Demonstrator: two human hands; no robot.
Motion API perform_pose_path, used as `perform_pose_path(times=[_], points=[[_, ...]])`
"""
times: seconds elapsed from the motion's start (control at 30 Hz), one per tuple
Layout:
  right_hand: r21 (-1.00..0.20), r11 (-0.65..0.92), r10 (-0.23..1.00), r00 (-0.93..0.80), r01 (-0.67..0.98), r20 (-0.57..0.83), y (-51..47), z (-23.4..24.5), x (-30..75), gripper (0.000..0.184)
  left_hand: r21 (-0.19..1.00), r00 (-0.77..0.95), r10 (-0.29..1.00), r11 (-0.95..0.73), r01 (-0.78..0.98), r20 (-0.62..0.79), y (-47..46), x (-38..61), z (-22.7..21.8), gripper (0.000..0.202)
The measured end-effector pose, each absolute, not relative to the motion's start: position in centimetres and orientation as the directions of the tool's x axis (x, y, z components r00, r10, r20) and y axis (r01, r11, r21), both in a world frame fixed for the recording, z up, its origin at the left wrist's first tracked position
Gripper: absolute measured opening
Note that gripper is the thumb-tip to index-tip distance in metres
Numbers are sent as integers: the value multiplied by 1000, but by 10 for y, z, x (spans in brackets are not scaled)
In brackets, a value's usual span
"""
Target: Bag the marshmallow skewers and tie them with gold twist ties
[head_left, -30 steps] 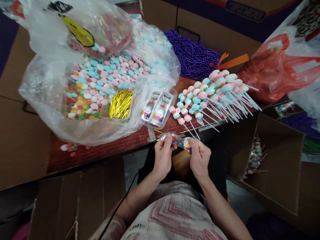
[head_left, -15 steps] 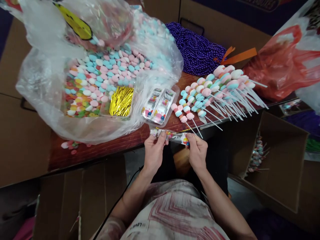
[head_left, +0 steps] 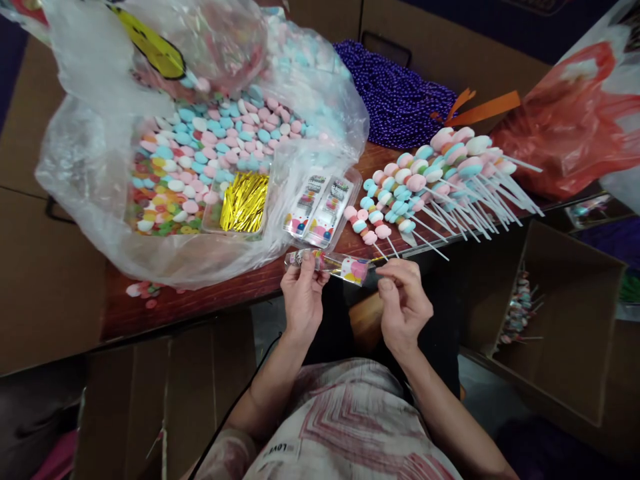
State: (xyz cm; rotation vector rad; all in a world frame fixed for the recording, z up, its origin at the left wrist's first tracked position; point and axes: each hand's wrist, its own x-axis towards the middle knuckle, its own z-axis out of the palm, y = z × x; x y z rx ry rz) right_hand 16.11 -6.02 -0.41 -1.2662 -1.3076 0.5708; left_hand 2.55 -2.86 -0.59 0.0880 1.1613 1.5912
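Note:
My left hand point(head_left: 303, 293) pinches one end of a clear printed candy sleeve point(head_left: 336, 265), held level over the table's front edge. My right hand point(head_left: 404, 301) is just off the sleeve's other end, fingers curled in a pinch, with nothing clearly in them. A row of marshmallow skewers point(head_left: 425, 183) lies on the red table point(head_left: 210, 293) just beyond my right hand. A pack of printed sleeves point(head_left: 320, 210) sits in front of my left hand.
A big clear bag of pastel candies point(head_left: 200, 153) covers the left of the table, with gold twist ties point(head_left: 243, 202) in a tray. Purple beads point(head_left: 395, 100) and a red bag point(head_left: 565, 133) lie behind. An open cardboard box point(head_left: 560, 320) with finished skewers stands at right.
The sleeve was straightened out flat and raised toward the table. My right hand let go of its end and drew slightly away; the left hand keeps hold.

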Motion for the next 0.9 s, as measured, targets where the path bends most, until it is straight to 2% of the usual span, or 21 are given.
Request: perform_pose_path(times=[0.17,0.27,0.37,0.43,0.5,0.6,0.67,0.77,0.83,0.9], points=[[-831,470,881,-105,299,461,-57,-11,158,17,753,-432,801,34,-657,-414,-31,27,-7,43],[-776,541,841,-199,325,503,-52,-18,153,18,755,-433,817,5,-656,-382,-30,23,-5,40],[-795,510,860,-171,328,482,-50,-17,147,4,755,-467,803,-34,-655,-369,-30,22,-6,39],[-865,409,912,-121,290,391,-50,-13,147,15,766,-492,797,-58,-640,-351,-29,23,-7,40],[-911,314,948,-41,266,315,-48,-8,150,18,773,-501,797,-69,-630,-337,-28,24,-8,41],[-890,269,948,63,367,312,-39,-8,162,18,768,-532,781,-107,-631,-328,-24,22,-7,43],[-778,249,927,90,576,363,-30,-12,171,18,767,-563,762,-139,-626,-321,-19,17,-6,44],[-438,134,912,62,889,406,-18,-22,180,15,780,-588,749,-158,-606,-305,-13,8,-4,43],[-243,77,922,23,967,386,-12,-28,181,15,788,-601,744,-169,-592,-292,-9,4,-3,43],[-155,75,925,-11,985,381,-8,-30,178,18,791,-615,736,-183,-584,-284,-6,3,-2,45]])
